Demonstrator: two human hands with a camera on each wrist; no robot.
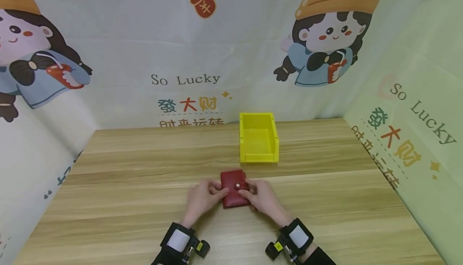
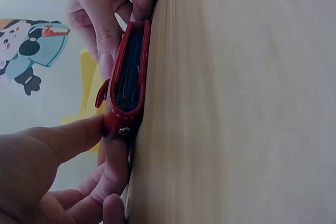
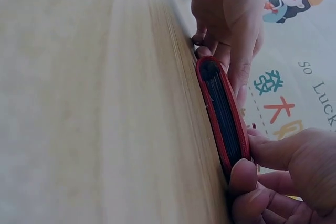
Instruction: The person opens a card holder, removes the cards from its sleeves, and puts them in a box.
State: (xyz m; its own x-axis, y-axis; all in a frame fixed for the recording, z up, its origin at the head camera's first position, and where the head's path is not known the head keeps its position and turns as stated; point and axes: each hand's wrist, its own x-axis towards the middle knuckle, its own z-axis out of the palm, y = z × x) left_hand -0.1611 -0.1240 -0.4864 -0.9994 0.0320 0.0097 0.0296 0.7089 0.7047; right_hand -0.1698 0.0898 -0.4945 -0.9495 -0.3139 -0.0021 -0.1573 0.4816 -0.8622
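A small red leather card holder (image 1: 231, 197) lies flat on the wooden table, with a strap and a round metal snap on its upper face. Dark inner sleeves show between its covers (image 2: 128, 77) in the left wrist view. On its left edge, my left hand (image 1: 203, 200) pinches it, thumb on top and fingers at the side. My right hand (image 1: 265, 198) grips the opposite edge, its thumb close to the strap. Both hands' lower fingers are partly hidden under or behind the card holder. Whether the snap is fastened, I cannot tell.
A yellow open-fronted plastic bin (image 1: 259, 158) stands behind the card holder, near the table's back edge. Printed white cloth (image 1: 253, 64) hangs at the back and both sides of the wooden table (image 1: 144, 168).
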